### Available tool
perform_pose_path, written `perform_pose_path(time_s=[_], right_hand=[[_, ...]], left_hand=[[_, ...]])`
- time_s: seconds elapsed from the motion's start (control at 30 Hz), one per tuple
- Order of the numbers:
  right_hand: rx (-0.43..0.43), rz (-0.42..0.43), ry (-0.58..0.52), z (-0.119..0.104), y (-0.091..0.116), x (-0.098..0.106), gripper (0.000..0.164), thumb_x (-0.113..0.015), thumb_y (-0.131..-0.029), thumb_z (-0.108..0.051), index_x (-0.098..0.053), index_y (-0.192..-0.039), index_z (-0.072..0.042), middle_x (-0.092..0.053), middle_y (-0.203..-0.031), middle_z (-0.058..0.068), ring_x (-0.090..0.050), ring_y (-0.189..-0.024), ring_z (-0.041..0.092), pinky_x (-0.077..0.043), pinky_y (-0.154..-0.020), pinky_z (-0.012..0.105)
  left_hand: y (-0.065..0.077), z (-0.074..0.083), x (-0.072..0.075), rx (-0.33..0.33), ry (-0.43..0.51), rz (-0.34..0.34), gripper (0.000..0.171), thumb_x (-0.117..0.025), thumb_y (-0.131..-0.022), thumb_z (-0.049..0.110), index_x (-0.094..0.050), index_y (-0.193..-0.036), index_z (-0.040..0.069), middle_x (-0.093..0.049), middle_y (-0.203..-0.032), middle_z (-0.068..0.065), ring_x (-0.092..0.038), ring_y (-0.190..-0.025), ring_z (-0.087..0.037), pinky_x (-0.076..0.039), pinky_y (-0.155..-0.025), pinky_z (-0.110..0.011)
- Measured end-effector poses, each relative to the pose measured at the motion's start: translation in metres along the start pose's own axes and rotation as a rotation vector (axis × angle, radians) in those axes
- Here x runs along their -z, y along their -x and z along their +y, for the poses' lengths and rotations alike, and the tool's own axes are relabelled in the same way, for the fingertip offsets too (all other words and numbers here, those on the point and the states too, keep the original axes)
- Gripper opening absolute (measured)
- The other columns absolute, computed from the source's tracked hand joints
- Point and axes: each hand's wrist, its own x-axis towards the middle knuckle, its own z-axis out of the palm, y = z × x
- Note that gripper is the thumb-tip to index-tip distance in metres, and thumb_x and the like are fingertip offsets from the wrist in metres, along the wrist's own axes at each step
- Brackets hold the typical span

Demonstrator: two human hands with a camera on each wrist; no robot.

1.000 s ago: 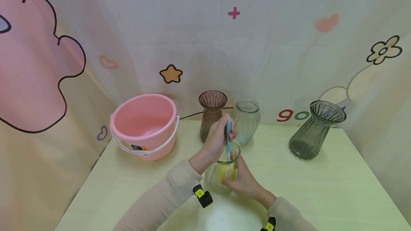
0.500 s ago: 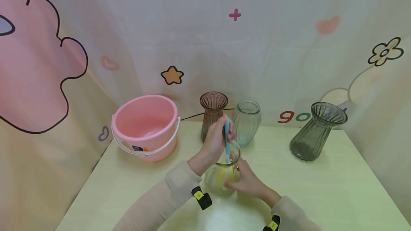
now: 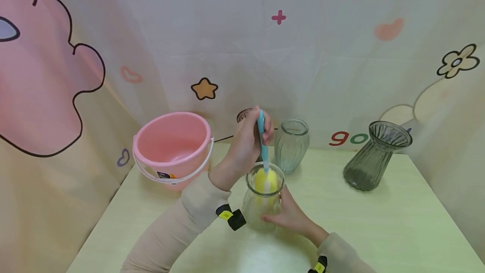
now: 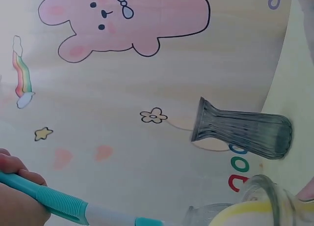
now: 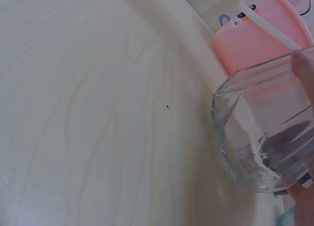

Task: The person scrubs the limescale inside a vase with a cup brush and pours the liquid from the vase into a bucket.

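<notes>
My left hand (image 3: 248, 138) grips the teal handle (image 3: 262, 132) of a bottle brush above a clear glass vase. The brush's yellow sponge head (image 3: 261, 180) is inside the vase, up at its mouth. Around the lower right side of the clear vase (image 3: 254, 210) curl the fingers and thumb of my right hand (image 3: 293, 216). In the left wrist view the handle (image 4: 61, 202) runs from my fingers toward the vase rim. The right wrist view shows the faceted base of the vase (image 5: 235, 132) tipped off the table, with my fingers (image 5: 305, 71) along its side.
A pink bucket (image 3: 170, 159) with a white handle stands at the left. Behind my left hand is a brownish glass vase (image 3: 244, 115), mostly hidden. A pale green vase (image 3: 291, 148) stands beside it, and a dark grey flared vase (image 3: 369, 159) farther right. A patterned curtain (image 3: 322, 54) backs the table.
My left hand has risen with the brush, lifting the sponge head from low in the vase to its mouth. My right hand stays on the vase.
</notes>
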Motion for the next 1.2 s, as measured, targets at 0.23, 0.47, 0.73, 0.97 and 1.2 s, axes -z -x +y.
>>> perform_pose_path(time_s=[0.23,0.47,0.73,0.97,1.2], right_hand=[[0.055,-0.058,-0.057,0.004,-0.002,-0.003,0.108,-0.080,-0.068,-0.019,-0.005,-0.145,-0.014,-0.022,-0.147,0.014,-0.019,-0.137,0.031,-0.019,-0.107,0.055],[0.077,-0.134,-0.059,0.002,-0.001,0.005,0.100,-0.074,-0.077,-0.024,-0.002,-0.147,-0.024,-0.012,-0.152,0.010,-0.011,-0.139,0.030,-0.017,-0.106,0.058],[0.030,-0.109,-0.030,0.002,-0.001,0.008,0.096,-0.076,-0.074,-0.030,-0.013,-0.145,-0.016,-0.028,-0.146,0.008,-0.031,-0.132,0.026,-0.035,-0.097,0.051],[0.037,-0.107,-0.055,0.002,-0.001,0.007,0.093,-0.075,-0.075,-0.032,-0.014,-0.144,-0.024,-0.030,-0.145,0.001,-0.032,-0.130,0.021,-0.035,-0.095,0.049],[0.019,-0.088,-0.058,-0.019,0.003,0.012,0.090,-0.076,-0.075,-0.020,-0.018,-0.143,-0.013,-0.034,-0.142,0.008,-0.033,-0.129,0.026,-0.036,-0.094,0.052]], left_hand=[[-0.001,0.003,-0.002,-0.030,-0.021,-0.029,0.040,-0.026,-0.099,0.027,-0.041,-0.066,0.009,-0.034,-0.056,0.001,-0.031,-0.052,-0.013,-0.025,-0.052,-0.026],[0.001,-0.003,0.002,-0.014,-0.002,0.011,0.039,-0.027,-0.098,0.026,-0.041,-0.066,0.011,-0.034,-0.056,0.002,-0.030,-0.052,-0.012,-0.026,-0.054,-0.024],[0.013,-0.040,0.012,0.068,-0.010,0.108,0.041,-0.029,-0.099,0.030,-0.041,-0.064,0.011,-0.036,-0.055,0.003,-0.032,-0.052,-0.012,-0.028,-0.054,-0.023],[0.022,-0.073,0.020,0.102,-0.053,0.141,0.041,-0.032,-0.097,0.036,-0.042,-0.066,0.011,-0.037,-0.057,0.002,-0.033,-0.054,-0.012,-0.030,-0.056,-0.023],[0.021,-0.068,0.016,0.110,-0.064,0.125,0.042,-0.029,-0.099,0.034,-0.042,-0.066,0.010,-0.036,-0.057,0.002,-0.033,-0.055,-0.012,-0.030,-0.057,-0.023]])
